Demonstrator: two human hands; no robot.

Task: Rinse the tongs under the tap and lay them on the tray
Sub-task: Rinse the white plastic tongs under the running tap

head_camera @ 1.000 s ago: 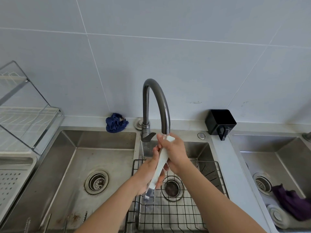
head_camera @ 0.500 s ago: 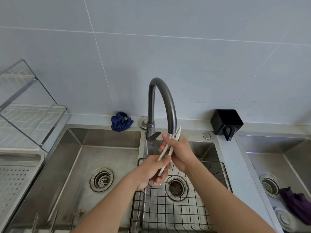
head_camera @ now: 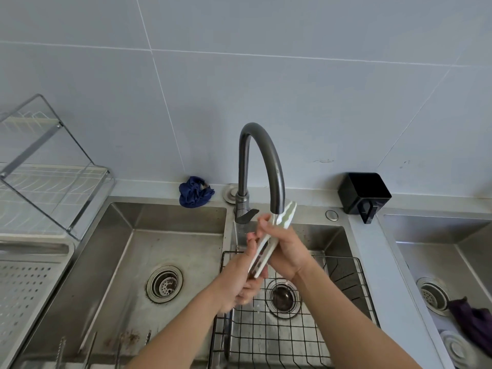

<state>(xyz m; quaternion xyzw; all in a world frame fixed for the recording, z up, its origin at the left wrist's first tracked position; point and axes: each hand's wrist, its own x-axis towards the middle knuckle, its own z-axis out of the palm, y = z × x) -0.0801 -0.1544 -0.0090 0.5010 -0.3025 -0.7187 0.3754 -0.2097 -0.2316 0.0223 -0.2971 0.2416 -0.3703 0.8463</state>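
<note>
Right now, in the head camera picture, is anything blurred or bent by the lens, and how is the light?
Head view: the light is soft and even, with no hard shadows; the wide lens bows the wall tile joints and the edges of the sink; the left hand and the tongs look slightly smeared; the tap is sharp, with a faint sheen.

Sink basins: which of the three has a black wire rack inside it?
The middle basin, the one under the tap: the wire rack lies in it. The left basin has no rack, and the right basin holds a purple cloth.
</note>
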